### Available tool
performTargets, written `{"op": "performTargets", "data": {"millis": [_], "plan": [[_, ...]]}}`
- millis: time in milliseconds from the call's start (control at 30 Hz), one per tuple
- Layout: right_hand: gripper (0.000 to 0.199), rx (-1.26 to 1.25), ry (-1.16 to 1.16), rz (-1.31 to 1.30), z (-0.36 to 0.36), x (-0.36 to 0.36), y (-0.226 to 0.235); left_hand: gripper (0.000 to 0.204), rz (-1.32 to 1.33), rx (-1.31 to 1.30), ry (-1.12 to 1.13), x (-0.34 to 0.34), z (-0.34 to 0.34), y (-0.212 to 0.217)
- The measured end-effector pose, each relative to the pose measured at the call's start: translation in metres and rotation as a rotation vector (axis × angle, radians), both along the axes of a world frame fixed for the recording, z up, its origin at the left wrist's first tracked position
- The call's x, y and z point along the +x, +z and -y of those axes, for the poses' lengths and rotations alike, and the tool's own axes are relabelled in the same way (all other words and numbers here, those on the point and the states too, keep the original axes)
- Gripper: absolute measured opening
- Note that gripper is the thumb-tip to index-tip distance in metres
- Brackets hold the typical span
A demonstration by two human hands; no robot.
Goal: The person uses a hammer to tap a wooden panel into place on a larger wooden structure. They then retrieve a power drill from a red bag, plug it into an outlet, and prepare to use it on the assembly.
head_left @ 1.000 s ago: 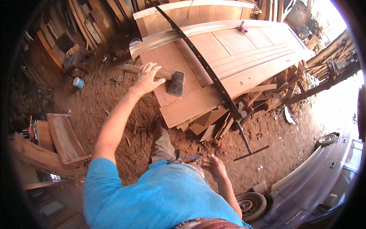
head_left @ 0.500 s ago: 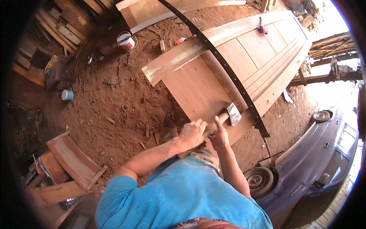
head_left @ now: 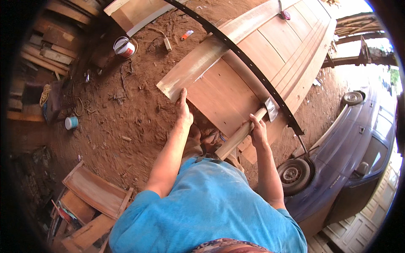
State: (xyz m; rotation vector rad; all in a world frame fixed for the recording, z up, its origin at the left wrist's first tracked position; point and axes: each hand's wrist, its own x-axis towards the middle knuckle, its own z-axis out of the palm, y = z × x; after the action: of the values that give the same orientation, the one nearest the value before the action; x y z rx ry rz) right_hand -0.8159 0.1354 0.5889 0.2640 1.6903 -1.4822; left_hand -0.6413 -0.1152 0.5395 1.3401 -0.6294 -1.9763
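My right hand [head_left: 258, 131] is closed round the wooden handle of a hammer [head_left: 238, 137]. Its metal head [head_left: 271, 109] lies over the near right part of a long wooden door panel [head_left: 223, 99], close to a dark clamp bar [head_left: 249, 63] with holes along it. At the panel's near left corner, my left hand [head_left: 184, 110] grips the end, thumb up beside the pale side board [head_left: 194, 65]. The fingers of that hand are partly hidden. The handle's butt end points back toward my waist.
A parked dark blue car [head_left: 337, 156] stands at the right. On the dirt floor are a white bucket [head_left: 125, 47], a small tin [head_left: 71, 122] and an orange-and-white object [head_left: 187, 35]. A tape measure [head_left: 285, 15] rests on the panel. Wooden pieces [head_left: 97, 189] lie lower left.
My left hand has left the hammer handle and moved left to the panel's corner. My right hand still holds the hammer, now a little farther right. The view has shifted slightly.
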Motion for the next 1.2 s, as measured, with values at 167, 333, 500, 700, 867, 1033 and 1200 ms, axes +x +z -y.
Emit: {"op": "performTargets", "data": {"millis": [167,333,500,700,867,1033,1200], "plan": [[0.031,-0.015,-0.020,-0.014,0.005,0.002,0.007,0.079,-0.057,0.015,0.012,0.002,0.007,-0.013],[0.030,0.226,0.118,-0.279,-0.006,-0.007,0.001,0.078,0.168,0.062,0.040,-0.014,0.001,0.017],[0.042,0.232,0.432,-0.282,-0.013,-0.029,0.032,0.080,0.045,0.010,0.041,-0.006,0.003,-0.024],[0.058,0.429,0.807,-0.507,-0.002,-0.020,0.025,0.071,0.035,0.015,-0.072,-0.004,0.005,-0.034],[0.058,0.411,0.934,-0.575,-0.006,-0.022,0.027,0.073,0.126,0.066,-0.132,-0.010,0.003,-0.012],[0.055,0.377,0.909,-0.655,-0.015,-0.017,0.021,0.075,0.100,-0.013,-0.185,-0.001,0.009,-0.025],[0.053,0.338,0.897,-0.707,-0.013,-0.024,0.018,0.075,0.187,-0.032,-0.168,-0.008,0.008,-0.015]]}}
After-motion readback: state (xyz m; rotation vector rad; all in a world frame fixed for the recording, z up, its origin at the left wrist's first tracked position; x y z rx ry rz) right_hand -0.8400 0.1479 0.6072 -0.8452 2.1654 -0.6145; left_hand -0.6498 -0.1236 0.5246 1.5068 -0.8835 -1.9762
